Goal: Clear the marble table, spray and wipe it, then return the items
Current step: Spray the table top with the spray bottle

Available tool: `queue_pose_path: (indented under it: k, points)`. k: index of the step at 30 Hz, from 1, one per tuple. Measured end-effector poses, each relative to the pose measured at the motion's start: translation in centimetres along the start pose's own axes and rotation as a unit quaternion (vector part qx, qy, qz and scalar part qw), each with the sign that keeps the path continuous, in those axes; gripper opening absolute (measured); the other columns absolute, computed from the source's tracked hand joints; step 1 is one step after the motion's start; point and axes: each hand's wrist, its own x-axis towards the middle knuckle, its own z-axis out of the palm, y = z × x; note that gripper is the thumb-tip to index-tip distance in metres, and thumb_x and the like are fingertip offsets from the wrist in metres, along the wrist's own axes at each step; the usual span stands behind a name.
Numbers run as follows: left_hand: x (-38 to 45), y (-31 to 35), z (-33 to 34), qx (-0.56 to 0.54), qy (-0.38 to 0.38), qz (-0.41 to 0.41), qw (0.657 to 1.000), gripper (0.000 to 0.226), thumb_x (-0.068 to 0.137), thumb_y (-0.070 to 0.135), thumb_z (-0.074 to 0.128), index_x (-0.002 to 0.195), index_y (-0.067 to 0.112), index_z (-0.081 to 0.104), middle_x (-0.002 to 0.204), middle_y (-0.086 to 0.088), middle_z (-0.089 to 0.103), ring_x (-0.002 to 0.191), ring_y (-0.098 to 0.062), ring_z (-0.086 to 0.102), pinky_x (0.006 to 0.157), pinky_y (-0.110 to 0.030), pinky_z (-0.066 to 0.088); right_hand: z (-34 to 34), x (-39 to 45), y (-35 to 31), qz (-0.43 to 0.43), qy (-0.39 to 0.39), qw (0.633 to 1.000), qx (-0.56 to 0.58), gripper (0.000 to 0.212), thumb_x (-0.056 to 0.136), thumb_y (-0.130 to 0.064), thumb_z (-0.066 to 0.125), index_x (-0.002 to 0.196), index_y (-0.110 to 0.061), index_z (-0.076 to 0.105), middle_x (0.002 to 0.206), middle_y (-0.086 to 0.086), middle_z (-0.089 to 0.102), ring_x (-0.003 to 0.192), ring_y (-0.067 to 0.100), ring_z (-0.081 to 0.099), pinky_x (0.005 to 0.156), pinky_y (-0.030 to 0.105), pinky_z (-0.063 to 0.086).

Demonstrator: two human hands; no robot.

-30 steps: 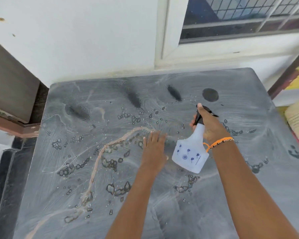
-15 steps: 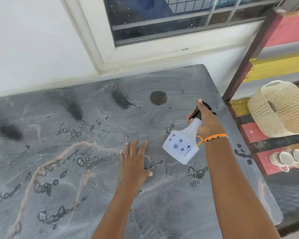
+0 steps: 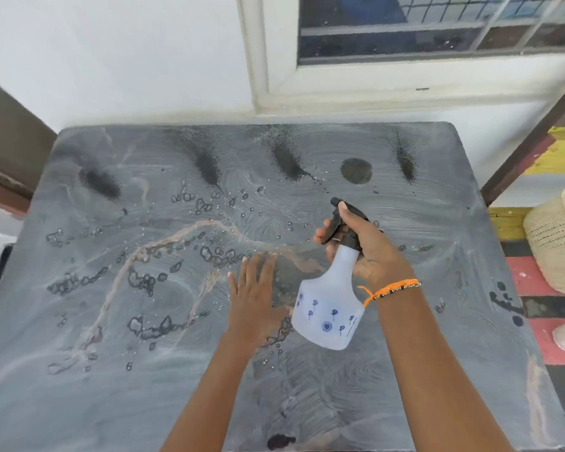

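Note:
The grey marble table (image 3: 79,370) fills the view, wet with water drops and several dark spray streaks along its far side. My right hand (image 3: 369,252) grips the neck of a white spray bottle (image 3: 330,308) with blue flower prints and a black trigger head, held tilted above the table's middle right, nozzle pointing away to the far left. My left hand (image 3: 255,301) lies flat on the wet surface just left of the bottle, fingers spread and holding nothing.
A white wall and a window (image 3: 437,24) stand behind the table. To the right are a dark wooden post (image 3: 532,148), a woven basket (image 3: 558,243) and a striped red, yellow and black surface. A brown edge sits at the far left.
The view has swung back left, bringing the whole table into sight. A new dark spray streak shows at the far right of the table. Both hands keep roughly the same pose.

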Motion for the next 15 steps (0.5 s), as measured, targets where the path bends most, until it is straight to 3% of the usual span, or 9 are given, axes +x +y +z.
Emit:
queue_pose_path:
  k: [4,7,11,15]
  points:
    - [-4.3,-5.7,-1.6,-0.051,0.056,-0.087,0.993,0.111,0.071,0.044,0.073,0.148,0.027,-0.005,0.156,-0.002,0.002,0.145,-0.028,-0.005,0.115,-0.051,-0.003,6.3,-0.4,5.4,0.042,-0.089,0.991,-0.091,0.036,0.084,-0.044,0.057,0.081,-0.009,0.064,0.071,0.006,0.072,0.072,0.015,0.07,0.051,0.023,0.053]
    - [-8.6,-10.8,-3.2,-0.082,0.089,-0.17,0.978,0.116,0.069,0.047,0.074,0.148,0.025,-0.007,0.156,-0.005,0.002,0.145,-0.028,-0.005,0.114,-0.053,-0.003,11.0,-0.9,10.1,0.074,-0.127,0.978,-0.149,0.037,0.072,-0.048,0.062,0.076,-0.011,0.065,0.071,0.005,0.072,0.073,0.014,0.071,0.049,0.023,0.052]
    - [-14.2,-16.5,-4.5,-0.096,0.085,-0.269,0.954,0.119,0.07,0.046,0.074,0.147,0.021,-0.013,0.157,-0.012,-0.008,0.144,-0.033,-0.01,0.114,-0.054,-0.004,16.7,-1.8,16.3,0.092,-0.139,0.963,-0.211,0.037,0.089,-0.041,0.056,0.068,-0.01,0.059,0.057,0.005,0.068,0.067,0.017,0.07,0.042,0.02,0.046]
    - [-17.2,-19.6,-4.3,-0.113,0.089,-0.286,0.947,0.117,0.07,0.046,0.074,0.148,0.022,-0.01,0.156,-0.012,-0.004,0.143,-0.035,-0.011,0.114,-0.054,-0.004,20.6,-2.6,20.6,0.082,-0.155,0.945,-0.277,0.039,0.09,-0.042,0.055,0.067,-0.01,0.057,0.052,0.002,0.065,0.056,0.015,0.069,0.042,0.018,0.047]
